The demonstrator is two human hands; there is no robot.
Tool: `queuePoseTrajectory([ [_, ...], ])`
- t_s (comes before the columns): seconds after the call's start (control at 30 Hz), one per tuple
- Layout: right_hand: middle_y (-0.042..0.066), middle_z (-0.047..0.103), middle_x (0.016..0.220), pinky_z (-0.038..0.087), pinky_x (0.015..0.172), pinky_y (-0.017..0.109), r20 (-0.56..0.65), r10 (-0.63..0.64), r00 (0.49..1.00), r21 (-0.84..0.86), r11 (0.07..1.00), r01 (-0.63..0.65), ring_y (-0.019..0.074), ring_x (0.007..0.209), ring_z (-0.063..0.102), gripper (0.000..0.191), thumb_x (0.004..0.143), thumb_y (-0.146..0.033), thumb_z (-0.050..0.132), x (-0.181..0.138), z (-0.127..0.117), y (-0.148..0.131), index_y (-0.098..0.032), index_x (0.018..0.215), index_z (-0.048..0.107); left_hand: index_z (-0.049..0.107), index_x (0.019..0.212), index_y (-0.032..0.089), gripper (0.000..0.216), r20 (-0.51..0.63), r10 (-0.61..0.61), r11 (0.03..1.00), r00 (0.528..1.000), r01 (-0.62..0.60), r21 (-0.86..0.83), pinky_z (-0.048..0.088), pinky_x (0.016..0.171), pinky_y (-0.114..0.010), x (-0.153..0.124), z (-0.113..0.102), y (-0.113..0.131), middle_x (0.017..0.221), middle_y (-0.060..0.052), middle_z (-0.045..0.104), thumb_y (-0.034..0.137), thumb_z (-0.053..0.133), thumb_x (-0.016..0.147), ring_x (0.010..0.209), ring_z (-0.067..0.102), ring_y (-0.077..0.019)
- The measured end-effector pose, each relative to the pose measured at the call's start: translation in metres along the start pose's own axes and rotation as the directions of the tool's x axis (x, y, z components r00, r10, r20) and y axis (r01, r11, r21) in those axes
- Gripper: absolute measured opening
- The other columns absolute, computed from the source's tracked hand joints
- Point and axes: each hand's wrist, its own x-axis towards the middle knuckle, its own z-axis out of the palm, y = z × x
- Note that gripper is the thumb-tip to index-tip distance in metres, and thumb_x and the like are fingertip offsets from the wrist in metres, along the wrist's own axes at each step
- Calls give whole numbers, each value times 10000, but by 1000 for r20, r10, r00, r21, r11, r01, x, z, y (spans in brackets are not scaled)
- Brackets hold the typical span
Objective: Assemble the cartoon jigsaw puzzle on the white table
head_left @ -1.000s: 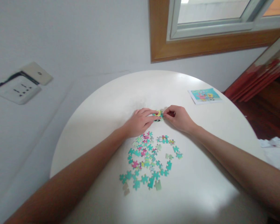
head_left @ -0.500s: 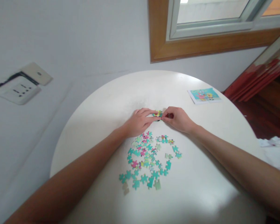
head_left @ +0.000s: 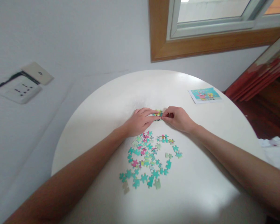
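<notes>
Nearest, several dozen loose puzzle pieces point(head_left: 150, 181) are lying scattered on one round white table point(head_left: 200, 183), pointing every way; they are crowding too closely for an exact count. Just beyond them, two hands are working around one small joined puzzle section point(head_left: 160, 114) near the middle of the table. The left hand point(head_left: 140, 122) is lying palm down, loosely spread, two fingers stretching across the section. The right hand point(head_left: 178, 118) is curling, its thumb and forefinger pinching together at the section's right edge; whether a piece is sitting between them cannot be told. Fingers are hiding the section's long axis. Farther right, one picture card point(head_left: 206, 95) is lying flat, its long axis running roughly sideways.
</notes>
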Motion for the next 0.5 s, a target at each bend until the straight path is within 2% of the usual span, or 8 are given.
queuePoseTrajectory([
  [0.33,28,679,756,392,637,306,-2,1,1000,21,1000,-1,151,663,534,132,841,-299,651,-1,-1,-2,-205,797,733,529,1414,408,467,-17,22,998,1000,-23,-59,333,1072,-465,0,0,-1,1447,3,568,182,445,1014,1316,463,-246],
  [0.5,36,673,690,378,591,293,-41,66,997,176,983,-58,135,609,504,287,907,-372,571,2,-5,-6,-159,804,732,501,1438,325,435,-151,17,983,988,-44,-178,379,1092,-442,3,2,-4,1379,-46,607,220,452,1019,1272,518,-223],
])
